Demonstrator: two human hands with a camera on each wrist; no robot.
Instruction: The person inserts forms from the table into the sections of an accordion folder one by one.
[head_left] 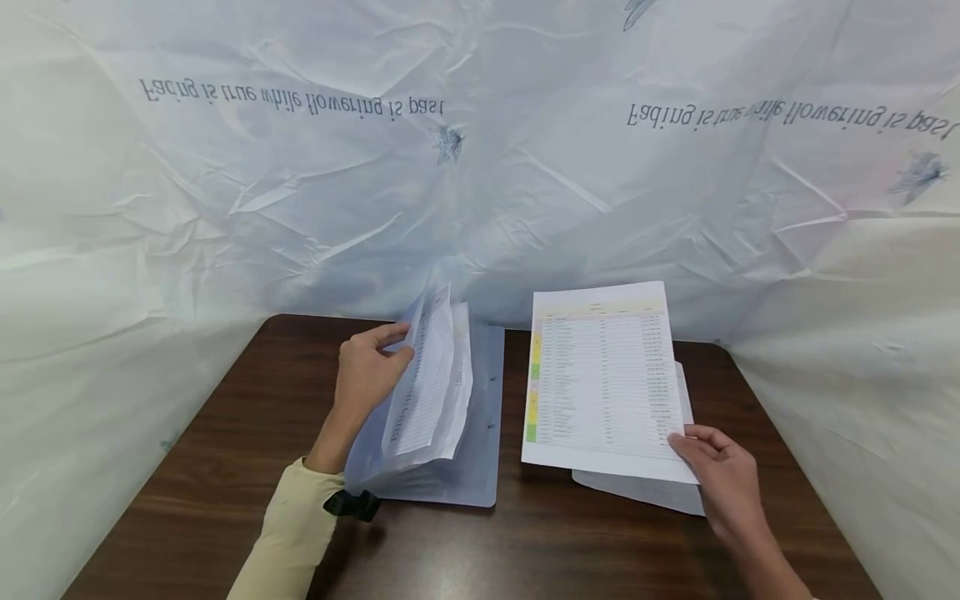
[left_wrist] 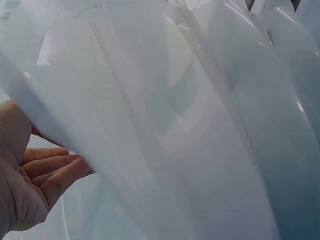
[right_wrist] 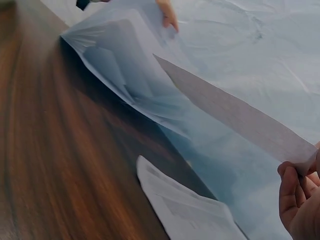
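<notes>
A translucent bluish folder lies opened on the table, with clear sleeves and printed pages standing partly raised inside it. My left hand pinches the raised edge of the folder's leaves between thumb and fingers. Over on the right, my right hand pinches the lower right corner of a printed sheet, a table with yellow and green marks down its left side. In the right wrist view this sheet is tilted, above another paper that lies on the table.
The dark wood-grain table carries the folder and papers. White plastic sheeting with printed lettering hangs behind the table and along both sides. On the left wrist sits a dark band over a pale yellow sleeve.
</notes>
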